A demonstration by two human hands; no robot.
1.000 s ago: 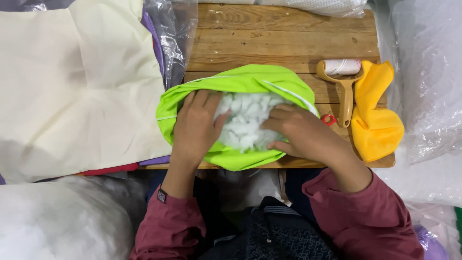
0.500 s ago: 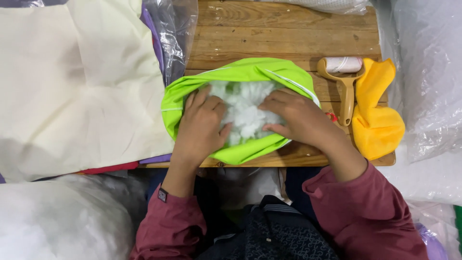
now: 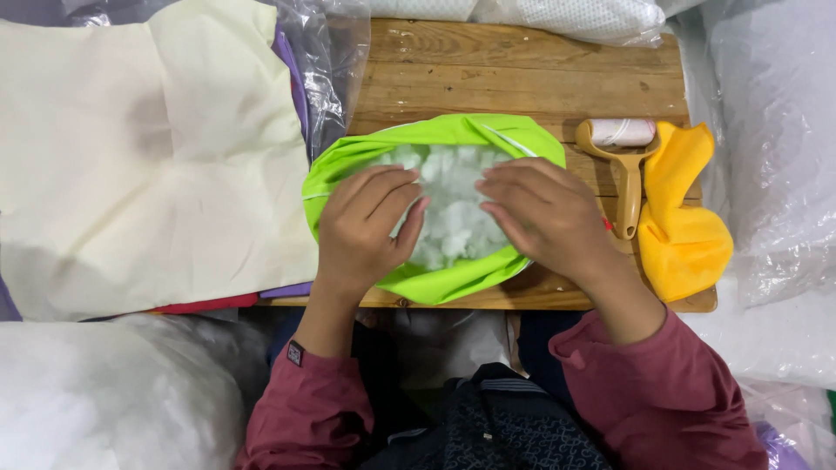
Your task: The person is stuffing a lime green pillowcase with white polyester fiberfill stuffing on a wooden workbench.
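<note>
- Lime-green cover (image 3: 435, 139) lies on the wooden table (image 3: 522, 78), white stuffing (image 3: 453, 204) showing in its opening.
- Left hand (image 3: 361, 226) and right hand (image 3: 540, 213) press flat on the stuffing, fingers spread, gripping nothing.

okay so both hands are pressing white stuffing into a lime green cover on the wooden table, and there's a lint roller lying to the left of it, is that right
Not quite. The lint roller lies to the right of the lime green cover, beside a yellow cloth, as the head view shows. The rest holds: the left hand and right hand rest on the white stuffing inside the cover on the wooden table.
</note>
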